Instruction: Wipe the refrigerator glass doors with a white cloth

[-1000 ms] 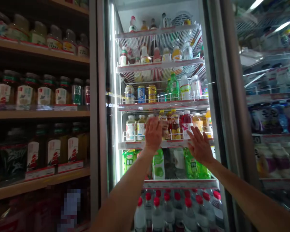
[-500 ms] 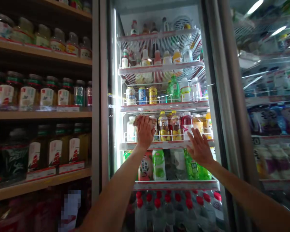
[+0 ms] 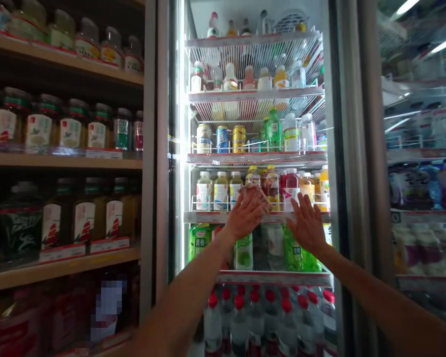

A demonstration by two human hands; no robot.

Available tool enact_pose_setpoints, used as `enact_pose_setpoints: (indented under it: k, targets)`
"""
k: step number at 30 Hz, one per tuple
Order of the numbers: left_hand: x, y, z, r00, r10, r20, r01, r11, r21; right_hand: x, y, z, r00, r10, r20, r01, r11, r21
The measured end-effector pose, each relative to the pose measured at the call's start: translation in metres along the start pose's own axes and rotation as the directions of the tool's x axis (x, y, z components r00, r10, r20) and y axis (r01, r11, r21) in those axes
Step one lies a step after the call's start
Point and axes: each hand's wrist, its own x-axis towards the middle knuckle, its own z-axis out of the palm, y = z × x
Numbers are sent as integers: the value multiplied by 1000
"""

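Note:
My left hand (image 3: 245,218) is closed on a crumpled pale cloth (image 3: 255,192) and presses it against the glass door (image 3: 260,124) of a lit drinks fridge, level with the middle shelf of juice bottles (image 3: 223,191). My right hand (image 3: 306,225) lies flat on the same glass just to the right, fingers spread, holding nothing. Both forearms reach up from the bottom of the view.
Wooden shelves (image 3: 63,161) with rows of jars stand to the left of the fridge frame (image 3: 154,148). A second glass-fronted cooler (image 3: 419,163) is on the right. Red-capped water bottles (image 3: 263,317) fill the fridge's bottom shelf, cans (image 3: 223,139) an upper one.
My left hand has slid the cloth across the glass, first left, then right and slightly down toward my right hand. My right hand has stayed flat in place.

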Motion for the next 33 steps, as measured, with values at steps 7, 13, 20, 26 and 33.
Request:
enact_pose_setpoints:
  k: [7, 13, 20, 26, 33]
  targets:
    - [-4, -40, -18, 768, -541, -343, 582, 813, 21, 1, -10, -2, 998, 57, 30, -58, 998, 5]
    - [-2, 8, 0, 997, 47, 68, -46, 999, -13, -1, -5, -3, 1000, 12, 22, -12, 1000, 19]
    - [-18, -23, -20, 922, -347, -170, 364, 928, 76, -3, -9, -4, 999, 29, 21, -29, 999, 36]
    - [-20, 5, -5, 990, 111, 86, -111, 994, 2, -4, -6, -4, 1000, -4, 19, 3, 1000, 11]
    - [-20, -21, -21, 880, -436, -187, 456, 886, 82, -4, -12, -1, 997, 71, 32, -72, 997, 24]
